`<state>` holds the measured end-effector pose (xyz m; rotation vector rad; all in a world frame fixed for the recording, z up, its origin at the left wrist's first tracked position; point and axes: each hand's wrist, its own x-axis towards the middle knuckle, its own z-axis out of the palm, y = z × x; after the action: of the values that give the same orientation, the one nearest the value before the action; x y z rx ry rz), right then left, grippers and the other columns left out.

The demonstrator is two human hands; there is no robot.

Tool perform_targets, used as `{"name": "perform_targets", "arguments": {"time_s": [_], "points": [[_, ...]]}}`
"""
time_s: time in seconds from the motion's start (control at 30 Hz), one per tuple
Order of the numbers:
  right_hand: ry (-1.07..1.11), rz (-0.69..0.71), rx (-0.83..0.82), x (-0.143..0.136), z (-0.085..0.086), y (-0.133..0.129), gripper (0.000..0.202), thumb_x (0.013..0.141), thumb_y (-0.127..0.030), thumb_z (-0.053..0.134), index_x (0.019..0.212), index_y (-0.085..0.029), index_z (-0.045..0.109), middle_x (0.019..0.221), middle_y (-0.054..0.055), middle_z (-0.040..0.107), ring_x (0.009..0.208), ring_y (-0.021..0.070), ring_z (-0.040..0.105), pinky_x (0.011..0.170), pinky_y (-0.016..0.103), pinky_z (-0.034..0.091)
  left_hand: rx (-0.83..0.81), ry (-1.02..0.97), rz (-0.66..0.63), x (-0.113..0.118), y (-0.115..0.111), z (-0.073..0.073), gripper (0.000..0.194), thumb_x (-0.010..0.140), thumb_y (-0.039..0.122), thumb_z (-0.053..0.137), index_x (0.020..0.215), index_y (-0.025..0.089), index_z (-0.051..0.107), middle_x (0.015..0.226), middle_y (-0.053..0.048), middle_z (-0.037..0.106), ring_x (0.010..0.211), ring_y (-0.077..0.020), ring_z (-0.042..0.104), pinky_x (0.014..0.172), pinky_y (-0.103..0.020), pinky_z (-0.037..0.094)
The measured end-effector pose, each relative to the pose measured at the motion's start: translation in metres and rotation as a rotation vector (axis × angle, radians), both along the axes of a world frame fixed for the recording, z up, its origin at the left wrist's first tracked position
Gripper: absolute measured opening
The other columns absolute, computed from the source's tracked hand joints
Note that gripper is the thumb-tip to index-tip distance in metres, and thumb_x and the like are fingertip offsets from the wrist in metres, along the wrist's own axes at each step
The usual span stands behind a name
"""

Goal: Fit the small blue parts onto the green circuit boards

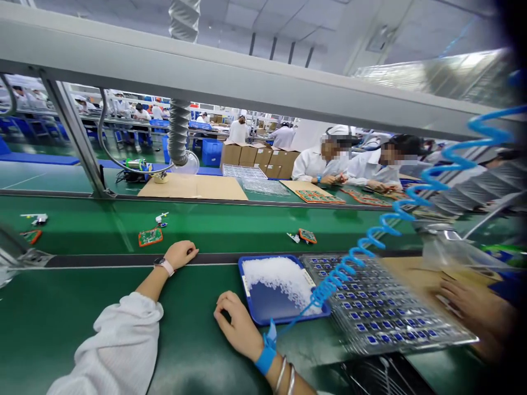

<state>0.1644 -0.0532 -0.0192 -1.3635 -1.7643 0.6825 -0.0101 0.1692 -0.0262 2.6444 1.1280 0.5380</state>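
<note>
My left hand (180, 255) rests at the dark rail between the green bench and the conveyor, fingers curled in, with nothing visible in them. A green board with an orange edge (150, 237) lies on the conveyor just beyond it. My right hand (237, 325) is over the bench, left of a blue tray (263, 321); its thumb and fingers curl round into a loop, and no object shows in it. Small clear-white pieces (274, 274) fill the back and right side of the tray. A blue strap circles my right wrist, with a coiled blue cord (329, 282) running up right.
Clear trays of small blue parts (379, 307) sit right of the blue tray, with another person's blurred hand (465, 302) beyond. Another board (307, 236) and white parts (40, 219) lie on the conveyor (230, 225). Across it, people handle boards. A beam crosses overhead.
</note>
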Motion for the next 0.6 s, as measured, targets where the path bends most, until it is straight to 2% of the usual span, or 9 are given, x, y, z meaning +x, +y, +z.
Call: {"name": "perform_targets", "arguments": {"time_s": [0.3, 0.37, 0.4, 0.5, 0.6], "points": [[-0.063, -0.007, -0.017, 0.0007, 0.0011, -0.0006, 0.011, 0.078, -0.009, 0.048, 0.074, -0.019, 0.053, 0.088, 0.005, 0.055, 0.088, 0.017, 0.052, 0.08, 0.033, 0.044, -0.019, -0.008, 0.003, 0.0005, -0.0002, 0.001, 0.031, 0.087, 0.038, 0.043, 0.068, 0.017, 0.058, 0.069, -0.003, 0.058, 0.064, -0.0144, 0.051, 0.059, -0.025, 0.033], [-0.114, -0.052, -0.014, 0.001, -0.0003, -0.0015, 0.013, 0.08, -0.014, 0.049, 0.088, -0.019, 0.058, 0.102, 0.008, 0.057, 0.101, 0.0197, 0.052, 0.089, 0.037, 0.044, -0.028, -0.013, 0.009, 0.0004, 0.0002, 0.0008, 0.031, 0.086, 0.037, 0.043, 0.068, 0.017, 0.058, 0.069, -0.003, 0.058, 0.063, -0.0141, 0.051, 0.059, -0.025, 0.033], [-0.158, -0.078, -0.018, 0.0012, -0.0008, -0.0019, 0.021, 0.082, -0.019, 0.049, 0.101, -0.019, 0.058, 0.114, 0.01, 0.055, 0.111, 0.0216, 0.048, 0.095, 0.04, 0.041, -0.032, -0.014, 0.012, 0.0003, 0.0004, 0.0006, 0.031, 0.086, 0.037, 0.043, 0.068, 0.017, 0.058, 0.068, -0.003, 0.058, 0.063, -0.014, 0.051, 0.058, -0.025, 0.033], [-0.354, -0.066, -0.08, 0.0018, -0.0003, -0.003, 0.049, 0.089, -0.035, 0.044, 0.135, -0.02, 0.038, 0.146, 0.01, 0.03, 0.136, 0.0254, 0.023, 0.109, 0.047, 0.025, -0.043, -0.018, 0.021, -0.0001, 0.0011, 0.0, 0.031, 0.086, 0.038, 0.044, 0.068, 0.017, 0.058, 0.068, -0.003, 0.059, 0.063, -0.014, 0.051, 0.058, -0.025, 0.032], [-0.52, 0.052, -0.17, 0.0013, 0.0028, -0.0039, 0.061, 0.089, -0.047, 0.04, 0.143, -0.021, 0.026, 0.152, 0.007, 0.013, 0.139, 0.0268, 0.01, 0.112, 0.05, 0.016, -0.05, -0.02, 0.028, -0.0004, 0.0013, -0.0001, 0.031, 0.086, 0.038, 0.043, 0.069, 0.017, 0.058, 0.068, -0.003, 0.059, 0.063, -0.0141, 0.052, 0.057, -0.025, 0.032]]}}
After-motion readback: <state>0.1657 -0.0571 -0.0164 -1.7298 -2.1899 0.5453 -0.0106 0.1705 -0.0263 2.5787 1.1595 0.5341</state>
